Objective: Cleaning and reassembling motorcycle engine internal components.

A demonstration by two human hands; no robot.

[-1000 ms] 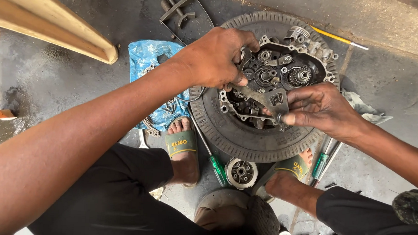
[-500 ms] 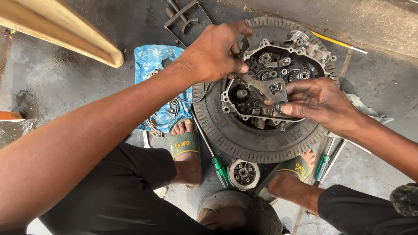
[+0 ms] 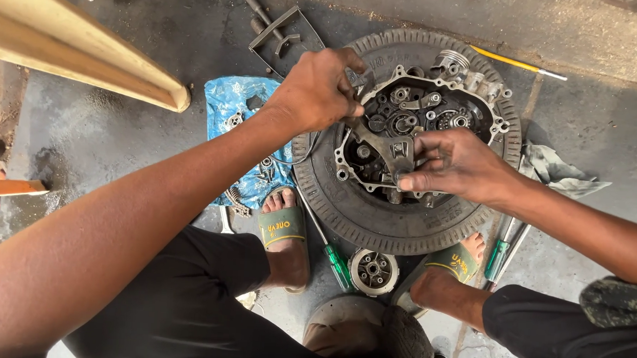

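On stained concrete floor (image 3: 102, 146) (oily), left hand (image 3: 316, 92), right hand (image 3: 454, 164) pinching engine case (image 3: 408, 133) parts

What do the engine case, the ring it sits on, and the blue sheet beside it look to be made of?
Engine case: cast metal, probably aluminium; dull grey, oily, with bolt ears around its rim.
Tyre: black rubber, matte, with a ribbed tread edge.
Blue sheet: thin plastic, glossy and crinkled, likely a bag.
Left hand and right hand rest on the case.
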